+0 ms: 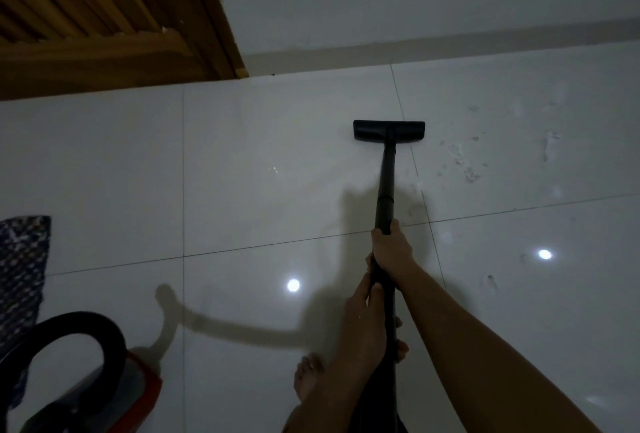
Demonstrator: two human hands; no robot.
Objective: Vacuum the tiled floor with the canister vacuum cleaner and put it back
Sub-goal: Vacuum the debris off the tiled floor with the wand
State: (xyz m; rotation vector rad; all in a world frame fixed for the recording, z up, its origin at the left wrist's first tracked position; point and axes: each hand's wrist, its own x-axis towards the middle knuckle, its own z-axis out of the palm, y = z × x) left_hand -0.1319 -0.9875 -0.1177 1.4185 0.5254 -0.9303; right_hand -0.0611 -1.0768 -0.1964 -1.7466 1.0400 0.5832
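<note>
Right hand [391, 249] and left hand [365, 318] both grip the black wand [385, 186]; red canister [143, 382] at lower left is cut off by the frame edge

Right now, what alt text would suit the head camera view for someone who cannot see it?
Seen from above, a person's right hand and left hand grip a black vacuum wand, its floor head resting on pale tiled floor near smudges. The red canister vacuum sits at lower left, a wooden door beyond.
</note>
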